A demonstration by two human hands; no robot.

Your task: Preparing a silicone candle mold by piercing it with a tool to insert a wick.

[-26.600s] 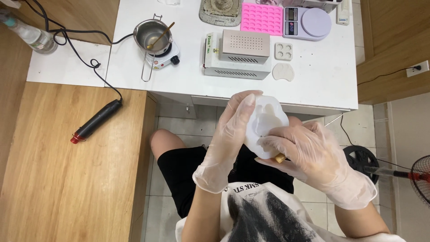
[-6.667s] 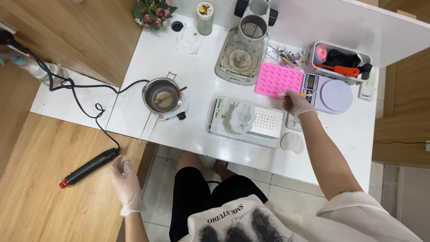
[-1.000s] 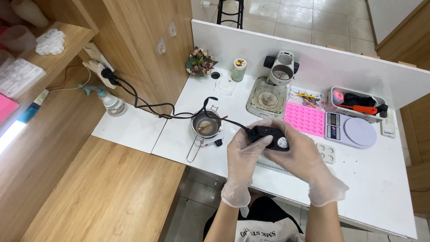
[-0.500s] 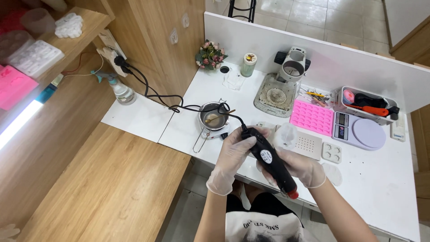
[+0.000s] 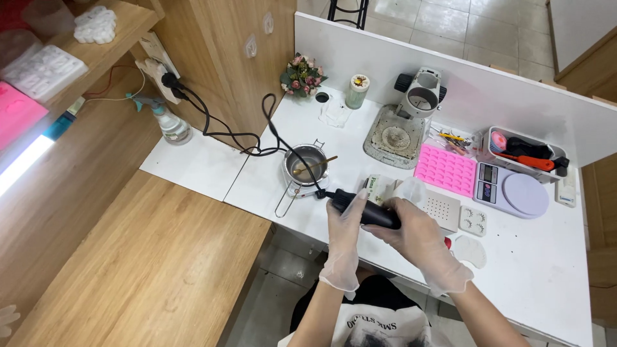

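Since half a second ago the heat gun (image 5: 366, 212) has swung flatter, red tip rightward; both hands (image 5: 344, 222) (image 5: 414, 234) clasp it, beside the pot (image 5: 305, 164) and mould (image 5: 445, 169).

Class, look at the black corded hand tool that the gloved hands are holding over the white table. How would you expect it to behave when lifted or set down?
The black corded hand tool looks rigid, keeping its shape in the left hand and right hand. Its rounded barrel would probably roll if laid down. The trailing black cord, plugged in at the wall, may tug it sideways.
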